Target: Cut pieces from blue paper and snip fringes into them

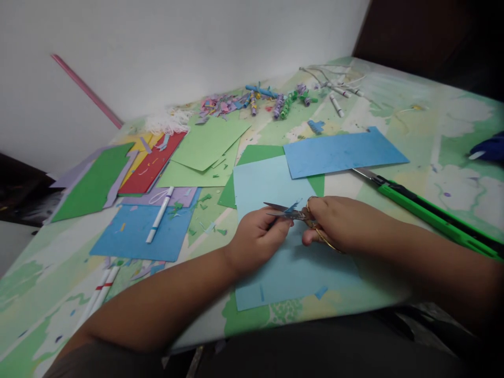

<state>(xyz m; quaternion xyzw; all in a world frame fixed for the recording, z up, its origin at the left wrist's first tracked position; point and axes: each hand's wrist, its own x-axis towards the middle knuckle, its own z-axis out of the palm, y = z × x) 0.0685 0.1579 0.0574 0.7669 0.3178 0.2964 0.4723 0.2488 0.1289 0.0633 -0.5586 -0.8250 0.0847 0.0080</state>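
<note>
My right hand point(331, 220) is closed round the gold handles of a pair of scissors point(305, 214), whose blades point left and stand slightly apart. Between the blades is a small blue paper piece point(292, 207) with cut strips. My left hand point(262, 233) pinches that piece from the left, its fingertips close to the blades; most of the grip is hidden. Below both hands lies a light blue sheet point(271, 283), with a blue scrap point(321, 292) near its front edge. A darker blue sheet point(342, 152) overlaps its far corner.
A green box cutter point(437, 210) with its blade out lies to the right. Markers point(159, 215), coloured sheets point(90, 181) and paper scraps cover the left. Farther back are white string point(169, 122), curled paper rolls point(279, 105) and more markers point(336, 105). The table's front edge is close to my lap.
</note>
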